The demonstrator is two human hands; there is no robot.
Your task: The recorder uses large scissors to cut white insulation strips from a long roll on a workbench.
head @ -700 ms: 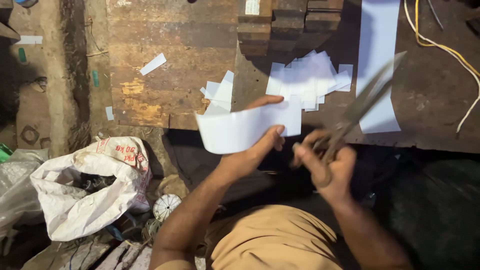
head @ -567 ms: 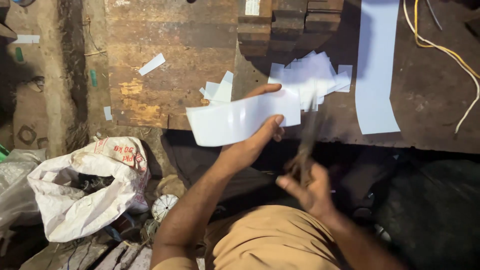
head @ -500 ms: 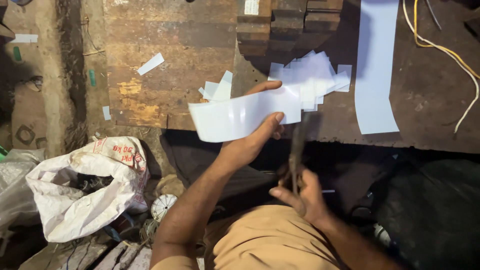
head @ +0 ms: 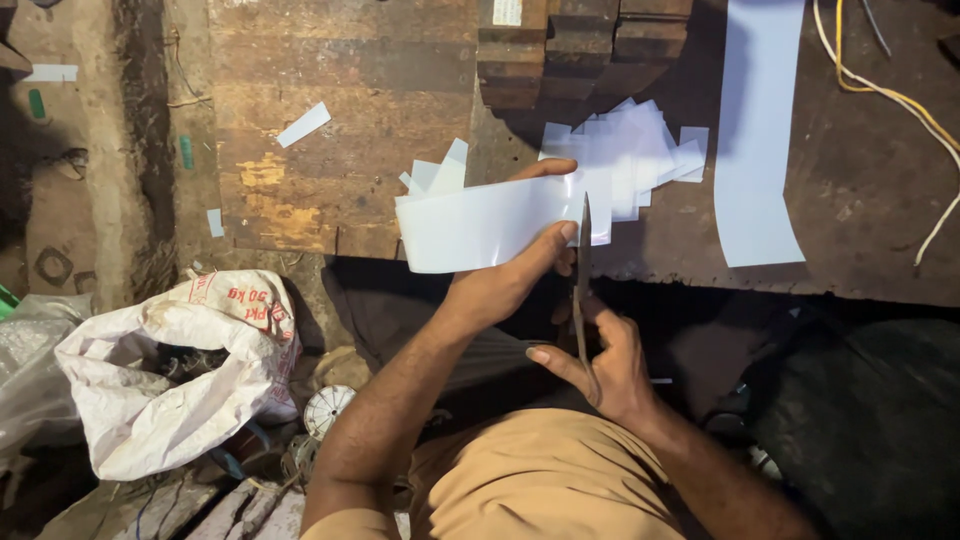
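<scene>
Scissors point(head: 582, 270) swung upright since earlier, blades meeting glossy white strip point(head: 480, 225).

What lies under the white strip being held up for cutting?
Under the white strip show a wooden board and part of a pile of cut white pieces. The strip hides the pile's near edge and the left hand fingers behind it.

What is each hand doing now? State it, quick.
Left hand: closed on the white paper strip.
Right hand: closed on the scissors, blades at the strip.

A rough small workshop: a scarred wooden desk point(head: 340, 120), paper offcuts point(head: 625, 150), loose wires point(head: 900, 100), and a scrap-filled sack point(head: 180, 370) on the dirt floor.
</scene>
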